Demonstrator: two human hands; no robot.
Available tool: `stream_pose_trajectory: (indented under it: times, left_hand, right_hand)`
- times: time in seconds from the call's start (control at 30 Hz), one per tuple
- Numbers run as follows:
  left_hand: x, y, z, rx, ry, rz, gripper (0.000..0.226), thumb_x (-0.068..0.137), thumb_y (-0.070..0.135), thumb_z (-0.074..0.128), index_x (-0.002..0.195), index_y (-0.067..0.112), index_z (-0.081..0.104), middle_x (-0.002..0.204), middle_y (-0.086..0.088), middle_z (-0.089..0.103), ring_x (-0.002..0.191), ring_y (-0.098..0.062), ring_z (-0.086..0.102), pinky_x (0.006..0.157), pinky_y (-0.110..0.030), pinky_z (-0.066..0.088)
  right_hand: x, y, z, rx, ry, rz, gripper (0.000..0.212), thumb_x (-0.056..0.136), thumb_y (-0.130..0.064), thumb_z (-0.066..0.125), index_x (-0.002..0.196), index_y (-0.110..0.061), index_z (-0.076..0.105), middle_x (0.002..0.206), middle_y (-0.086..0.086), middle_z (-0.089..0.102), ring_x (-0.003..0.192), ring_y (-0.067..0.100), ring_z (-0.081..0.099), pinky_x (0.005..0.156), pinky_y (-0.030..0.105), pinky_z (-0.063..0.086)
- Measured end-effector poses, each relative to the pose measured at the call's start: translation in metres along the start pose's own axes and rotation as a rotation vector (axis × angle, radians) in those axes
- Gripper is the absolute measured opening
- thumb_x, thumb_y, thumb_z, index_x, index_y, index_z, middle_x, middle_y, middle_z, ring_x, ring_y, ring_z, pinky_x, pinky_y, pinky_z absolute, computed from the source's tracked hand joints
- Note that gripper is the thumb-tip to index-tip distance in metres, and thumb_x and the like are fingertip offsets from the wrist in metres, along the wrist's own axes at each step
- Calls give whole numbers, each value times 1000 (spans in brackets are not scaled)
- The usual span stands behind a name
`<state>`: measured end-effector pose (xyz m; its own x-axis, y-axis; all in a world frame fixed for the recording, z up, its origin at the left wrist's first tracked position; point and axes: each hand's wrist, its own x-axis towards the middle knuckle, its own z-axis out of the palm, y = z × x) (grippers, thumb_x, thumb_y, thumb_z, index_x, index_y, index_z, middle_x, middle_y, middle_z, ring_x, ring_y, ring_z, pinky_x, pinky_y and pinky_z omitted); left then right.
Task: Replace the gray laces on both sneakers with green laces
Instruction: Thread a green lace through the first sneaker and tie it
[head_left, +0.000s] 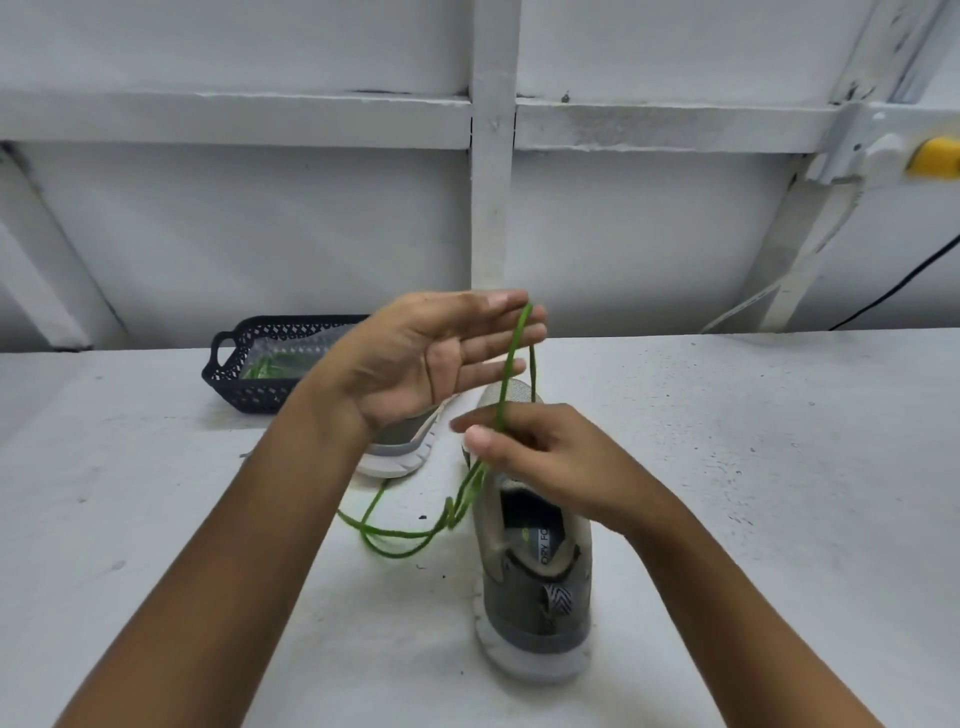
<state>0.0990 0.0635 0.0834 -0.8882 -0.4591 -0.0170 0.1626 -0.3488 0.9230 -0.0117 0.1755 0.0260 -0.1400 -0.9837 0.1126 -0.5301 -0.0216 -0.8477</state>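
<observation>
Left hand (431, 358): flat, fingers straight, lace (514, 354) looped over fingertips.
Right hand (545, 457): pinches lace above near sneaker (535, 597); slack trails on table (753, 467).
Second sneaker (400, 447): behind left wrist.
Basket (228, 374): far left, green laces inside.

1. The lace (511, 364) is showing bright green along all of its visible length.
2. The near sneaker (535, 644) is showing a gray upper over a white sole; its heel tab (558, 600) is carrying black-and-white zigzag stripes, and its insole (530, 525) is showing dark with pale lettering.
3. The far sneaker (400, 439), toward the tabletop's back edge, is showing gray above white.
4. The basket (228, 387), at the back edge left of centre, is showing a dark openwork lattice; green strands (265, 368) are showing inside.
5. The tabletop (779, 467) is showing white with dark specks.
6. The wall (260, 218) is showing white paint.
</observation>
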Motion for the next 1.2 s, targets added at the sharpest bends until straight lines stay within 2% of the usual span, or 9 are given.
stream_pose_trajectory:
  times: [0.1,0.27,0.4,0.57,0.67,0.77,0.87,1.0,1.2]
  left_hand:
    - [6,0,-1,-11,54,13,47,77,19,54,119,-2,56,118,-16,65,97,-19,68,80,-31,56]
    - [5,-19,-15,86,100,-20,23,89,22,46,96,5,60,77,-8,69,66,-16,68,58,-27,58]
    - [-3,-41,-27,141,18,-117,37,84,36,48,79,10,74,76,-9,70,68,-17,68,64,-28,58]
    - [-12,-62,-45,119,-26,-109,19,88,16,58,81,11,76,69,-3,65,62,-14,63,62,-25,55]
    - [-12,-67,-48,111,66,-114,21,80,15,56,77,9,76,65,-3,63,57,-12,60,57,-23,54]
    - [-7,-66,-46,112,139,-85,21,79,16,55,82,4,71,62,-2,62,54,-12,59,54,-20,51]
    - [-3,-63,-46,185,162,-65,19,90,11,50,91,0,65,61,-1,63,54,-10,59,55,-19,51]
    - [-3,-64,-46,230,154,-78,19,93,10,49,95,-1,65,64,-1,65,57,-10,62,58,-19,52]
    - [-9,-62,-48,182,115,-93,25,75,14,57,96,3,66,71,-3,71,62,-10,67,63,-20,55]
  right_hand:
    - [7,-10,0,40,-15,-68,21,94,-29,56,86,-20,73,53,-8,51,50,4,47,56,22,39]
    - [15,-32,-24,450,21,-34,26,97,-18,46,81,-7,64,48,-4,54,34,4,40,34,14,28]
    - [39,-31,-51,773,236,1,28,99,-18,41,83,-6,60,50,-4,57,36,4,44,34,13,33]
    - [71,-12,-71,974,519,77,27,101,-21,40,86,-8,59,53,-3,56,40,5,46,40,15,37]
    - [83,1,-64,913,488,247,27,100,-29,44,80,-12,52,51,0,47,33,6,36,36,14,30]
    - [81,10,-40,659,190,491,46,95,-48,45,72,-9,53,43,-2,40,30,5,27,33,10,22]
    - [75,13,-19,420,-9,491,38,93,-41,53,80,-7,63,51,-3,37,35,5,23,35,13,18]
    - [75,11,-15,394,79,345,17,92,-19,59,79,-10,64,55,-5,47,40,4,36,38,14,25]
    - [80,13,-29,432,234,335,20,94,-21,56,77,-16,64,58,-8,57,47,3,49,45,16,38]
